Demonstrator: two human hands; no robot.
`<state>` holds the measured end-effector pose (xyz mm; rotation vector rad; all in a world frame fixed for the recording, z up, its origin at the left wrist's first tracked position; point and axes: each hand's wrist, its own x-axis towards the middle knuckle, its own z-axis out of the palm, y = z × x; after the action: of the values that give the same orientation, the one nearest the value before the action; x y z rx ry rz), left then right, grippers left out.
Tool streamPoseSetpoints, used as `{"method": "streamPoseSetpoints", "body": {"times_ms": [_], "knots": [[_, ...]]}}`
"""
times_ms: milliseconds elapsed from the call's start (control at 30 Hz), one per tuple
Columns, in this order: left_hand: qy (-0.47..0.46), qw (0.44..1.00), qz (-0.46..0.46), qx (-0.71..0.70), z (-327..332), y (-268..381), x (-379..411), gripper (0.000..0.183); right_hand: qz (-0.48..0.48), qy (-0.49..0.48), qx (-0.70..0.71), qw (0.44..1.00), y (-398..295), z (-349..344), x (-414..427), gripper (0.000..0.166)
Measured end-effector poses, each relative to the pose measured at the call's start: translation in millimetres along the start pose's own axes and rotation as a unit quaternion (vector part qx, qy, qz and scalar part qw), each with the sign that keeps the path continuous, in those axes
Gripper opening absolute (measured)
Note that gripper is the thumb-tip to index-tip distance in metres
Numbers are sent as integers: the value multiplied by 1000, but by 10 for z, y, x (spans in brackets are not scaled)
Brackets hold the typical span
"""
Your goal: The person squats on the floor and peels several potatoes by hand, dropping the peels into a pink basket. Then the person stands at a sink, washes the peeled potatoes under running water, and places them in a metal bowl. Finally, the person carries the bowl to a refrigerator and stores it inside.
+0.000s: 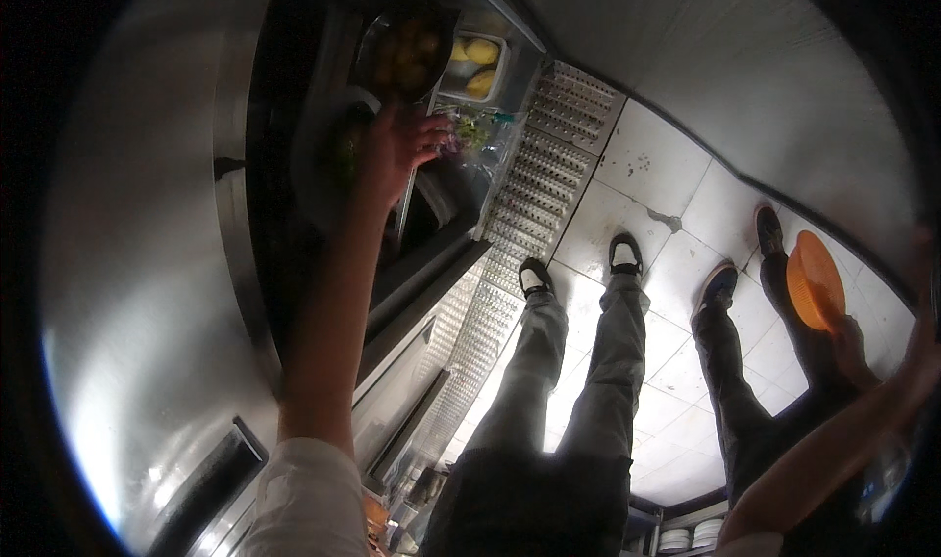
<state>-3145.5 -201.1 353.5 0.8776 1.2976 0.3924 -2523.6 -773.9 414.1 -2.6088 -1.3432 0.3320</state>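
Note:
My left hand (413, 141) reaches into an open steel refrigerator cabinet, its fingers apart and nothing seen in them. Just beyond the fingertips lies a clear plastic bag of green and purplish leaves (467, 132). Above the hand sits a dark round bowl (404, 53) of dim yellowish pieces. Beside that, a clear rectangular container (503, 71) holds yellow, potato-like pieces (481, 51). At the far right rim, my right hand (923, 299) is against the edge of the steel door (735, 64); its fingers are blurred and partly cut off.
Another person stands at my right, a hand (851, 344) on an orange plastic basket (814, 277). Perforated metal panels (544, 182) run along the cabinet's base, beside white floor tiles (639, 152). Stacked white plates (706, 533) stand on a low shelf at the bottom.

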Motion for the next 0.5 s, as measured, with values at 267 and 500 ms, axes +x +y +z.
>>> {"method": "streamPoseSetpoints", "body": {"times_ms": [267,500], "knots": [[253,944,213,0,-1336,-156,316,40,29,-261,109,959,1235,1131,-1138,34],[433,867,177,172,-2255,17,134,44,-68,-263,207,940,1120,1344,-941,29]]}}
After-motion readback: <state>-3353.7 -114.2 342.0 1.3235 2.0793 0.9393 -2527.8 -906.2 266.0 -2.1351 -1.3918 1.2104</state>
